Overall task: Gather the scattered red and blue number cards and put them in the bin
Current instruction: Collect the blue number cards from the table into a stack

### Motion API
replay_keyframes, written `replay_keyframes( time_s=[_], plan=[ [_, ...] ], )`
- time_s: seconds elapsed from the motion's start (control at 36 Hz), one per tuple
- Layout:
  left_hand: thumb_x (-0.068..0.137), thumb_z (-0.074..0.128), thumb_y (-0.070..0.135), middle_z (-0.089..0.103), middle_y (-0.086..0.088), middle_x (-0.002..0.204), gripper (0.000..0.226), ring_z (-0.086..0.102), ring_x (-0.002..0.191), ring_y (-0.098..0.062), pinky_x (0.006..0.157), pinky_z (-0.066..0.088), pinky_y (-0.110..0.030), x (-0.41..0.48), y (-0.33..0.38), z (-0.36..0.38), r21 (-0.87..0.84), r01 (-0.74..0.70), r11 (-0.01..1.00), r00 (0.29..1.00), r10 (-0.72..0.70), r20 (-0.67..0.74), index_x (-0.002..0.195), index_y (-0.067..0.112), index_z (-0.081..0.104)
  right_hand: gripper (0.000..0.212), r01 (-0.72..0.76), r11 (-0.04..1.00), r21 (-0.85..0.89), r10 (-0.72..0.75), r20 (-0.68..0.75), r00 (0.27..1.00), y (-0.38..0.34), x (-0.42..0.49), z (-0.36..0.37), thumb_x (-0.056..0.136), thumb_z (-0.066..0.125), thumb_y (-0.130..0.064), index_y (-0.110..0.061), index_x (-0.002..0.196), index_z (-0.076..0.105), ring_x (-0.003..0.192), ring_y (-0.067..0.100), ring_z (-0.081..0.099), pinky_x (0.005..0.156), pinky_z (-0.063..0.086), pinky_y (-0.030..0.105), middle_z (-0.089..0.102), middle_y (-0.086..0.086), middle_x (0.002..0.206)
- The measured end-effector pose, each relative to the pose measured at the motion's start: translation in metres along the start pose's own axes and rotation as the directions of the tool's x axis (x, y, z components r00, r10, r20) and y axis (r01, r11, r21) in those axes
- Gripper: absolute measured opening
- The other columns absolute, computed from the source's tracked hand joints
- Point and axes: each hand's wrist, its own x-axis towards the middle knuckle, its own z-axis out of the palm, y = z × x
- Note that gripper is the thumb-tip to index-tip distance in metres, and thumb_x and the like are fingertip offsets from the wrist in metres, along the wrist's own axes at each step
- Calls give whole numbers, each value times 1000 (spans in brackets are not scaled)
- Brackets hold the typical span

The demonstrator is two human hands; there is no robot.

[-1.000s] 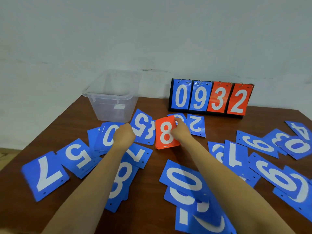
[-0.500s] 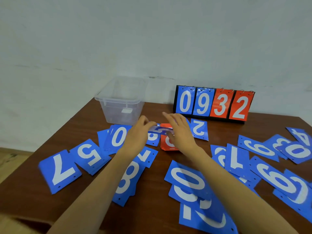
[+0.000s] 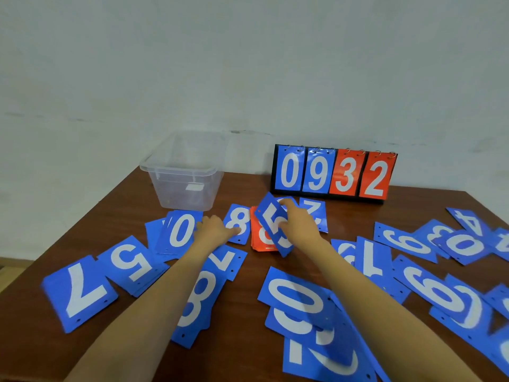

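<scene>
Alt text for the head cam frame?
Right hand holds a blue 5 card tilted over a red card stack; left hand touches a blue 8 card. Blue cards litter the wooden table; clear bin and 0932 scoreboard stand behind.

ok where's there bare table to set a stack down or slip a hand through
Bare wood lies between the bin and the scoreboard, left of the bin, and in a strip between the near 8 card and the near 0 card. The right side is crowded with overlapping cards.
</scene>
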Motion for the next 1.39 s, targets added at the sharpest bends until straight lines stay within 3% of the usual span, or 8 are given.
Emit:
replay_keyframes(
  time_s=[0.19,0.42,0.5,0.67,0.89,1.0,1.11,1.39],
  plan=[
    [64,83,45,33,-17,142,104,40,129,-34,103,42,-42,13,16,1,69,79,994,995,-83,60,140,1,26,49,20,990,-137,-14,45,999,3,15,15,92,51,-6,-12,137,32,82,28,58,50,36,27,61,17,100],
    [87,64,16,61,-16,107,28,59,85,-27,65,44,-32,15,6,-1,-131,17,991,999,-24,-48,108,1,53,58,9,957,-289,23,108,994,6,25,22,90,55,-7,-14,141,28,104,31,61,77,53,35,58,15,120],
    [90,58,8,60,-18,100,28,46,64,-18,55,39,-31,8,-3,-8,-197,-39,980,983,3,-182,115,-1,48,57,19,949,-316,16,108,994,5,25,23,90,55,-8,-12,141,29,105,30,61,78,53,34,58,15,121],
    [94,53,13,62,-19,93,12,48,69,-25,52,31,-30,-14,-16,-27,-92,-165,982,922,121,-367,98,3,48,56,12,944,-329,22,100,995,1,21,23,91,54,-8,-11,141,29,109,31,59,81,52,35,57,16,124],
    [97,50,22,57,-6,115,28,58,96,-25,74,45,-34,-56,-17,-59,-97,-395,913,781,279,-558,122,12,55,40,54,996,-72,-60,-81,995,-15,-7,-8,97,42,-10,-15,137,37,98,31,60,76,54,42,59,15,119],
    [89,63,23,55,3,90,30,52,78,-13,67,37,-23,-83,-4,-77,-287,-505,814,755,255,-604,114,12,53,30,167,956,240,-123,-188,974,-14,-44,-45,98,49,-20,-13,127,46,100,18,61,73,56,32,60,7,119],
    [88,64,17,49,8,68,5,47,62,-2,58,33,-15,-113,16,-92,-372,-637,675,743,411,-528,91,18,60,10,330,848,415,-231,-270,935,-9,-87,-75,95,53,-24,-18,103,56,82,-3,64,59,51,15,66,-4,97],
    [94,54,21,67,10,104,19,62,91,4,75,46,-8,-168,72,-83,-570,-658,492,715,646,-267,108,18,67,11,234,802,549,-90,-277,957,14,-137,-96,87,66,-21,-16,93,59,89,6,61,69,50,16,65,-3,98]
  ],
)
